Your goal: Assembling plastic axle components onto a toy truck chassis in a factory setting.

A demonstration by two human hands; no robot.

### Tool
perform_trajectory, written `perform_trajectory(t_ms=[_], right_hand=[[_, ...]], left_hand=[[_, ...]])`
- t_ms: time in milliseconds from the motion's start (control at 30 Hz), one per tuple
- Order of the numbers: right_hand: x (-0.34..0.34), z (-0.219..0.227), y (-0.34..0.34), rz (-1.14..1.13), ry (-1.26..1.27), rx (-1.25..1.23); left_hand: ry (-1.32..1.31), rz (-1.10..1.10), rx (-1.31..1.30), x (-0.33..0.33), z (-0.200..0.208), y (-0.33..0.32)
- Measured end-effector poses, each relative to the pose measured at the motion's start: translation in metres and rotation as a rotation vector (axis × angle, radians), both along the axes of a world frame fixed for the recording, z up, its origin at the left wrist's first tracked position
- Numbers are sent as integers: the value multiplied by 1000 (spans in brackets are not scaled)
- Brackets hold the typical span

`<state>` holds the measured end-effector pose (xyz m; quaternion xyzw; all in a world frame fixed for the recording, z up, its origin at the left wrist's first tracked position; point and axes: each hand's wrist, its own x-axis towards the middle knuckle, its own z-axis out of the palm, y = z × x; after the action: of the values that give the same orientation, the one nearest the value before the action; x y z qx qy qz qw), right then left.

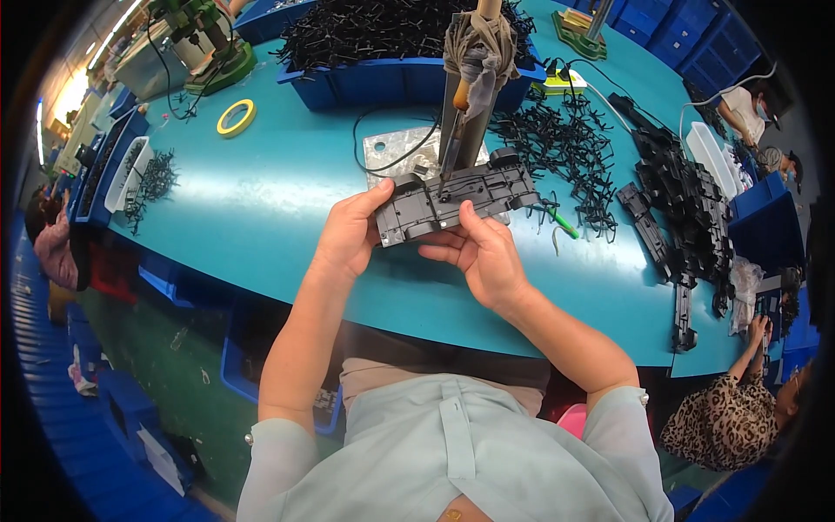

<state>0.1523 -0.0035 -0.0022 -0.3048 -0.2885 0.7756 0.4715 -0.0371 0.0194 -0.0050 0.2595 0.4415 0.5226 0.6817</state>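
- Head view: the long black plastic housing (480,190) was held up over the near side of the tabletop (261,209), just in front of the upright post (468,143) and partly hiding the metal plate (379,155).
- The left hand (350,233) grasped its left end, thumb at the upper edge and fingers beneath, probably to keep that end from swinging.
- The right hand (489,261) grasped the near edge around the middle, thumb on top and fingers tucked under; this seemed to share the weight while leaving most of the upper face uncovered.
- A thin shaft below an orange handle (462,94) came down toward the housing; whether its tip touched, I could not tell.
- Loose black pieces (565,148) lay to the right of the post, likely for easy reach, while a blue bin (348,87) contained a larger heap behind.
- The housing looked dark and rigid, its right end angled farther away, its upper face broken by ribs and recesses. Rounded humps rose along the far edge, and small pale dots, too tiny to identify, showed near the left end.
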Motion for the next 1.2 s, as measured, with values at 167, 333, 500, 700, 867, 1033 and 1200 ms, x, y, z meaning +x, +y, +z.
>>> perform_trajectory(t_ms=[167, 333, 500, 700, 867, 1033, 1200], right_hand=[[0, 4, 1, 9, -10, 15], [-1, 5, 0, 13, -11, 27], [-1, 5, 1, 10, -6, 29], [-3, 3, 2, -4, 0, 17], [-1, -2, 2, 12, -36, 52], [-3, -2, 2, 13, -29, 59], [-2, -1, 2, 10, 29, 43]], left_hand=[[4, 1, -7, 1, 1, 1], [-16, 5, -11, 1, 3, 2], [-11, 7, -24, 1, 3, 3], [-13, 2, -42, 1, 1, 5], [-10, 0, -57, 3, 3, 4], [16, -16, -46, 0, -2, 4], [32, -8, -47, 1, -2, 6]])
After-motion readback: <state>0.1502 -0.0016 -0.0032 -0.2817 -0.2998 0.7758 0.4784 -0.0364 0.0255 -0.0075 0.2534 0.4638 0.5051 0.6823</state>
